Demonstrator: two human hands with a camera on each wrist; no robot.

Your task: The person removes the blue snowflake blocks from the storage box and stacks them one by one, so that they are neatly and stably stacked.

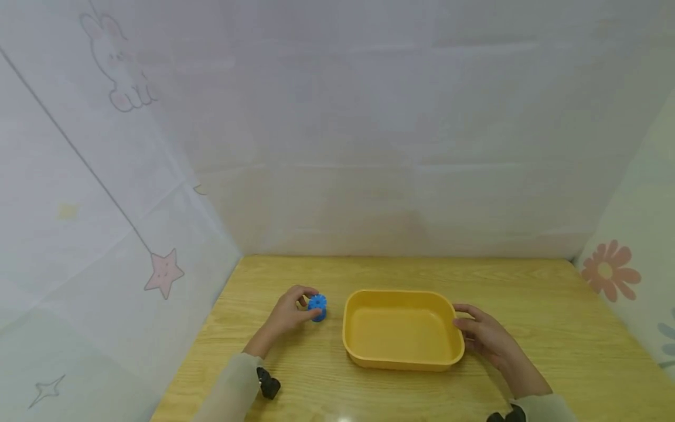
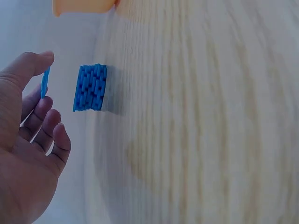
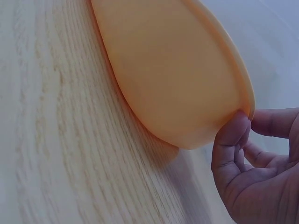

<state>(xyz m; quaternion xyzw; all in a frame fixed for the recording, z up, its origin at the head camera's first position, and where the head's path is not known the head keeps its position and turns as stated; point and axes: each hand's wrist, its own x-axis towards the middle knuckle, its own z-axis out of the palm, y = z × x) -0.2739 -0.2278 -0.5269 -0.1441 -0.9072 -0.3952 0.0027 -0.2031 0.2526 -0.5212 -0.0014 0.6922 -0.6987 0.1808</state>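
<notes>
A thin blue notched disc (image 2: pixel 45 83) is pinched on edge between the thumb and fingers of my left hand (image 1: pixel 290 309). Close by it, on the table, stands a short stack of blue interlocked pieces (image 2: pixel 90 87), with toothed edges showing all round its side. From the head view the disc lies over the top of that stack and partly hides it. My right hand (image 1: pixel 485 335) holds the right end of a yellow plastic tray (image 1: pixel 403 364) by its rim. In the right wrist view its fingertips (image 3: pixel 236 126) press against the tray's wall at the rim. Nothing lies inside the tray.
The wooden table (image 1: pixel 554 328) runs back to a pale cloth backdrop (image 1: pixel 401 146), with cloth along both sides as well. Dark wrist cameras (image 1: pixel 269 384) sit at my sleeves near the table's front.
</notes>
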